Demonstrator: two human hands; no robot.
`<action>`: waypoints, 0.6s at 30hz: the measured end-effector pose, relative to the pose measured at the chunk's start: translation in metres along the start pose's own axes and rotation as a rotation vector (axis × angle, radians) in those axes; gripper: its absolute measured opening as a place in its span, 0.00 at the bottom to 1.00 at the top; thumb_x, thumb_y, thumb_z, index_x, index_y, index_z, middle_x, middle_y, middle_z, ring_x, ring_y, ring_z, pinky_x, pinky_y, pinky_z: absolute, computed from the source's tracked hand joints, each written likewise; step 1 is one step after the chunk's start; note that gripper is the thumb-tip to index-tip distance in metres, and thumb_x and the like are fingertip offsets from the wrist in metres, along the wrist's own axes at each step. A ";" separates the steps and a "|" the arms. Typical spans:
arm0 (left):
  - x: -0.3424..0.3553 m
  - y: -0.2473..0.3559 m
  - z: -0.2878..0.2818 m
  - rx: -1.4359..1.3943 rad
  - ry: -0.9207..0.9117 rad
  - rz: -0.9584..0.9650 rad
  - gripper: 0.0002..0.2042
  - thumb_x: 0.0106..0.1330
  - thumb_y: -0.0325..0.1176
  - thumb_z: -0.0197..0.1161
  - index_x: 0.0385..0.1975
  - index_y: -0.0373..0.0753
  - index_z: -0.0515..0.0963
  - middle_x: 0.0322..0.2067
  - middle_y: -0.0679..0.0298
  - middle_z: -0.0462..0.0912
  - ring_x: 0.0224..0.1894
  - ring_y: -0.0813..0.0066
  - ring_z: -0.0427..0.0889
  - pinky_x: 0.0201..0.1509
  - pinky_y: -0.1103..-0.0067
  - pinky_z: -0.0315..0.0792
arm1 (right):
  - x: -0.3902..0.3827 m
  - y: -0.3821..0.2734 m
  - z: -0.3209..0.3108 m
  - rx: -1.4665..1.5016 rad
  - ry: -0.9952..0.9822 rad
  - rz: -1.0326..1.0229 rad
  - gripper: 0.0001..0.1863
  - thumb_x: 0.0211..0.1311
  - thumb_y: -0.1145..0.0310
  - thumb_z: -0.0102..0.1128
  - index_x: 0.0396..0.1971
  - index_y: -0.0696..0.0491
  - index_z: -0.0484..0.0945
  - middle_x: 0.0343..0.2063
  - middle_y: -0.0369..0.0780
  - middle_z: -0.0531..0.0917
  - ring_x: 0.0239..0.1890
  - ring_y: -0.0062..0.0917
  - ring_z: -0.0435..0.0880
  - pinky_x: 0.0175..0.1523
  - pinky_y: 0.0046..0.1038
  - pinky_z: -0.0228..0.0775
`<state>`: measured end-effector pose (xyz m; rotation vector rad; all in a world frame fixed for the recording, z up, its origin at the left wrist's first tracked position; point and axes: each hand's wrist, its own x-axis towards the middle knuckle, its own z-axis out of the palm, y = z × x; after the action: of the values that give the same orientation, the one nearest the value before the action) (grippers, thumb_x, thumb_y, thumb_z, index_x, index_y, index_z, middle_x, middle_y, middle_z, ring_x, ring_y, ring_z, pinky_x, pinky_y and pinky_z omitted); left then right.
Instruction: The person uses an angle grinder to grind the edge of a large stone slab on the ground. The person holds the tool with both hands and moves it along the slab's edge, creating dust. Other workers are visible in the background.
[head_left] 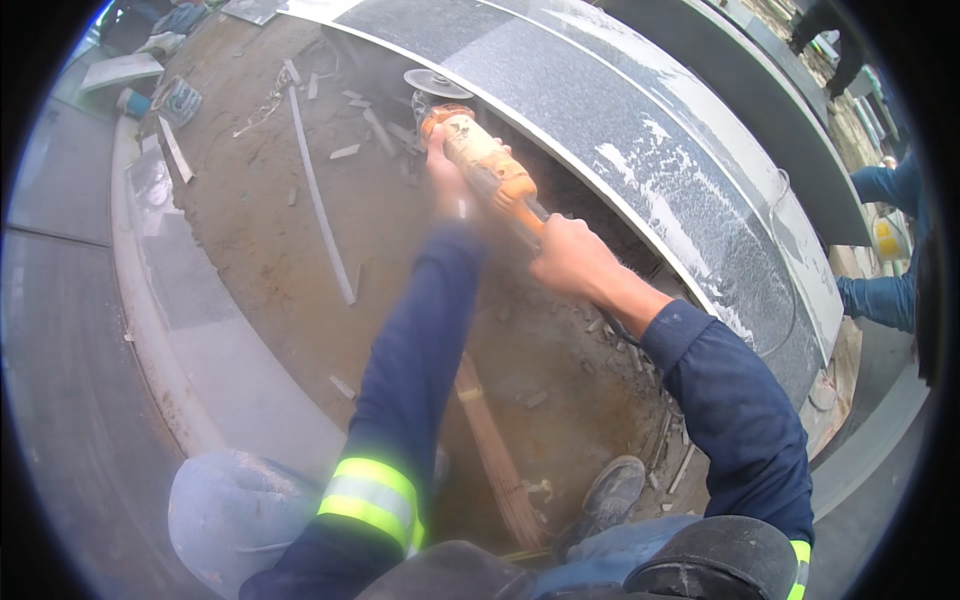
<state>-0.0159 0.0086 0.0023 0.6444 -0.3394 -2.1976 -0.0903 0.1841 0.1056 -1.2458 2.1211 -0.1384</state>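
Observation:
An orange angle grinder (pixel 490 165) is held out in front of me with both hands. Its round disc (pixel 437 83) is at the near edge of a long grey stone slab (pixel 600 110); whether it touches the edge I cannot tell. My left hand (pixel 447 180) is closed around the grinder's front body, just behind the head. Behind it, my right hand (pixel 580 258) wraps the rear handle. White patches mark the slab's speckled top, and haze hangs over the ground below the tool.
Broken stone strips and a long thin strip (pixel 320 200) lie on the dirt. A wooden stick (pixel 492 450) lies near my shoe (pixel 612 492). A pale slab (pixel 200 290) and a bucket (pixel 178 102) are at left. Another person's blue sleeve (pixel 880 300) shows at far right.

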 end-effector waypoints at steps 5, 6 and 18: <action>0.005 0.001 -0.001 -0.033 -0.010 -0.034 0.38 0.62 0.66 0.56 0.54 0.32 0.68 0.36 0.44 0.81 0.36 0.49 0.85 0.38 0.58 0.83 | 0.005 -0.001 0.000 0.014 0.002 0.005 0.20 0.56 0.72 0.62 0.46 0.70 0.75 0.45 0.63 0.83 0.50 0.52 0.85 0.54 0.43 0.80; 0.005 0.001 -0.001 -0.033 -0.012 -0.038 0.38 0.62 0.66 0.56 0.54 0.32 0.68 0.36 0.44 0.81 0.37 0.49 0.85 0.38 0.57 0.83 | 0.004 -0.002 -0.001 0.009 0.000 0.005 0.20 0.56 0.72 0.62 0.46 0.70 0.75 0.44 0.63 0.83 0.50 0.52 0.85 0.54 0.43 0.80; -0.014 -0.005 0.007 -0.048 -0.010 -0.039 0.36 0.65 0.66 0.55 0.55 0.35 0.68 0.37 0.45 0.81 0.38 0.50 0.86 0.40 0.57 0.84 | -0.003 0.003 -0.001 0.013 0.013 0.002 0.20 0.54 0.72 0.62 0.45 0.70 0.76 0.42 0.63 0.84 0.48 0.52 0.86 0.53 0.43 0.79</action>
<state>-0.0152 0.0231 0.0110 0.6191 -0.2803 -2.2402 -0.0923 0.1877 0.1064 -1.2379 2.1293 -0.1597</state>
